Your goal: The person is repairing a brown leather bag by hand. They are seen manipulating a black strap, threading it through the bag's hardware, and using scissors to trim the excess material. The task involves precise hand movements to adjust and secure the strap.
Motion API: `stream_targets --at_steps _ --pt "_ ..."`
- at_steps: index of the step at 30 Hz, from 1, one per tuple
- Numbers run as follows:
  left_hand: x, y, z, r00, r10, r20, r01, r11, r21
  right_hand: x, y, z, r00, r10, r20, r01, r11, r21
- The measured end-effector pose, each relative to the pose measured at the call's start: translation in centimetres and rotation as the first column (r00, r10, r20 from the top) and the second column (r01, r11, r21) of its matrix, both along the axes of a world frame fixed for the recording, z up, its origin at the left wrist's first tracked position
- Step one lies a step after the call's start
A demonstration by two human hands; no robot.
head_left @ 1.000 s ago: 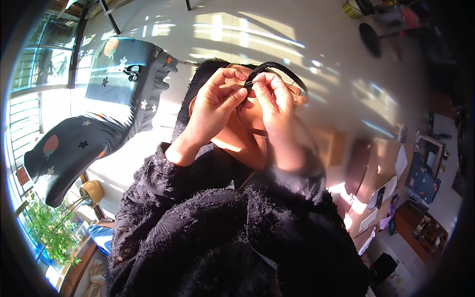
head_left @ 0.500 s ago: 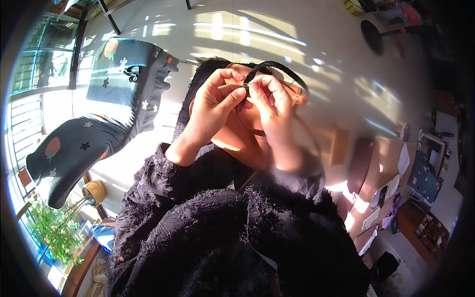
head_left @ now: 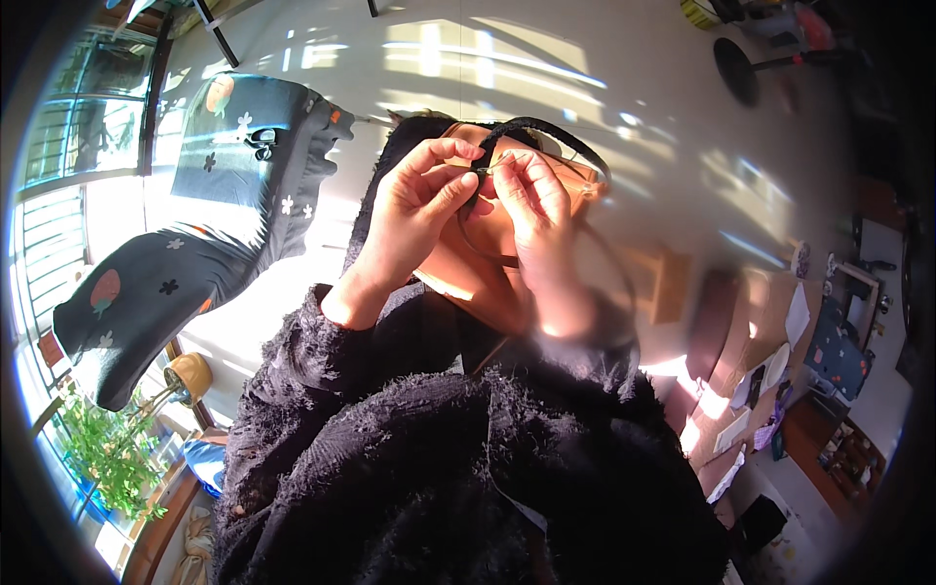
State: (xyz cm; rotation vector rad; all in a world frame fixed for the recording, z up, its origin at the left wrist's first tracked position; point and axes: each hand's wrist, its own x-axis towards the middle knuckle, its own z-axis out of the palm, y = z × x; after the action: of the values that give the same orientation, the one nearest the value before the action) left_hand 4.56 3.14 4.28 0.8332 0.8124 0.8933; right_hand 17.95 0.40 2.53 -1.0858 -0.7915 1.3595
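Observation:
My left hand (head_left: 414, 203) is closed in a pinch on the end of a dark strap (head_left: 481, 168). Close beside it, my right hand (head_left: 538, 210) pinches thumb against forefinger on something thin, too small to make out. The fingertips of both hands nearly meet. Under them a brown leather-like piece (head_left: 473, 283), apparently a bag, lies across my lap. From it a black curved band (head_left: 570, 141) arches out behind the right fingers. Part of the brown piece is hidden by my hands.
A dark cloth-covered chair (head_left: 229, 166) with flower prints stands at the left, a pair of glasses (head_left: 261, 144) on it. A green plant (head_left: 107, 444) is at lower left. Cardboard boxes (head_left: 726, 370) holding papers stand to the right. Sunlight streaks the pale floor (head_left: 341, 24).
My right fingertips have shifted slightly, drawing a little away from the left ones. The left hand keeps its pinch in nearly the same place.

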Motion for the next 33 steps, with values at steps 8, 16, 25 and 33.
stream_targets --at_steps 8,16,25,33 --pt "-0.1 -0.2 -0.1 0.991 -0.002 -0.135 0.019 0.992 0.125 -0.8 -0.1 -0.8 1.000 -0.016 0.009 0.016 1.000 -0.024" --pt "1.0 -0.1 0.6 0.925 0.164 -0.343 -0.082 0.967 0.241 -1.4 -0.2 -1.7 0.998 0.003 0.067 -0.006 0.999 0.043" --pt "1.6 -1.1 0.4 0.858 0.339 -0.387 -0.233 0.927 0.295 -1.9 0.1 -1.2 0.994 -0.017 -0.111 0.012 0.999 -0.041" --pt "1.3 -1.3 -1.4 0.859 0.373 -0.352 -0.309 0.924 0.225 -2.4 0.1 -0.5 0.977 -0.052 -0.206 0.034 0.996 -0.088"
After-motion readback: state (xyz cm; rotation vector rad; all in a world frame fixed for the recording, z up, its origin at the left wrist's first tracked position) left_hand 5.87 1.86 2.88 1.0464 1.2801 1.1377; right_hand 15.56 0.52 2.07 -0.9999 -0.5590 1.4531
